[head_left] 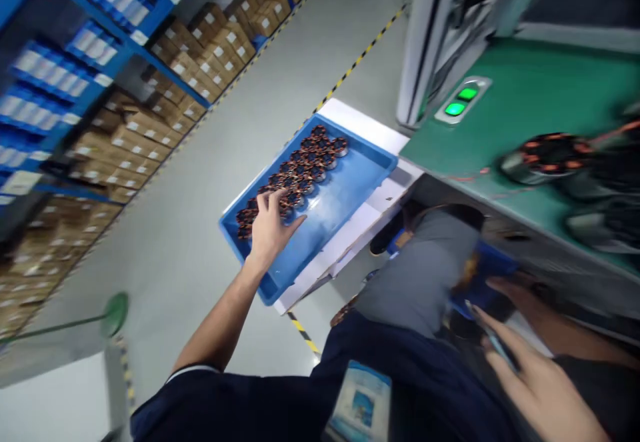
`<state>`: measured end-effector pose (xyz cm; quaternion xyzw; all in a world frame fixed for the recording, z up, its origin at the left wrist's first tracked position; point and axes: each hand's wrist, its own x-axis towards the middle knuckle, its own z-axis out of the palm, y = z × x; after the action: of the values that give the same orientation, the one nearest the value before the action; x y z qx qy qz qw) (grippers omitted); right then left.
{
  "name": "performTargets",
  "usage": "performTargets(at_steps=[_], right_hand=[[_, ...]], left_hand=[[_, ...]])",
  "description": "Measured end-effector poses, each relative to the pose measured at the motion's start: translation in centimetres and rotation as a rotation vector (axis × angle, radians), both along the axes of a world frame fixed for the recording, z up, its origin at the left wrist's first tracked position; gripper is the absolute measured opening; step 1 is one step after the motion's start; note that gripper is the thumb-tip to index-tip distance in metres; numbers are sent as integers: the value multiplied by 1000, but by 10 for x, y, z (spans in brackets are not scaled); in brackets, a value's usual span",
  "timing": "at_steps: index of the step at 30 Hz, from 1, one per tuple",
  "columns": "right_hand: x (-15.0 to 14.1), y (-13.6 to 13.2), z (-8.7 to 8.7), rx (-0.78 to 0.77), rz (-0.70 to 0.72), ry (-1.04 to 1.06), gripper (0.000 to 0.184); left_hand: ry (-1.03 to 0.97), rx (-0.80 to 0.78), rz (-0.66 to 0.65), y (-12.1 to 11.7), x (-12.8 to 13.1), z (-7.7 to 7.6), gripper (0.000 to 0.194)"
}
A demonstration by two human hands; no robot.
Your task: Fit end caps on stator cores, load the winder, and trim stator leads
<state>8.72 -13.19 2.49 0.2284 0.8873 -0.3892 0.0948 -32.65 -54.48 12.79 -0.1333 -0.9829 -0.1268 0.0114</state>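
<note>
My left hand is over a blue tray, its fingers bent onto the copper-wound motor parts and its thumb spread away from them. Several of these round motor parts sit in close rows along the tray's far long side. Nothing shows clearly gripped in this hand, though the fingertips are partly hidden among the parts. At lower right, my right hand is closed around slim metal tweezers, blurred, with the tip pointing up and left. More motors with copper windings lie blurred on the green bench top.
The tray rests on a white box beside the green workbench. Two lit green buttons are set in the bench. Blue shelving with cartons stands at left. Below the bench shows a blurred forearm, apparently another person's.
</note>
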Motion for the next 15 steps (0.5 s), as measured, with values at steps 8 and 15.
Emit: performTargets(at_steps=[8,15], right_hand=[[-4,-19,45,-24,-44,-40,69],[34,-23,44,-12,-161,107,57]], left_hand=[[155,559,-800,272,13,51,91],[14,281,-842,375,14,58,59]])
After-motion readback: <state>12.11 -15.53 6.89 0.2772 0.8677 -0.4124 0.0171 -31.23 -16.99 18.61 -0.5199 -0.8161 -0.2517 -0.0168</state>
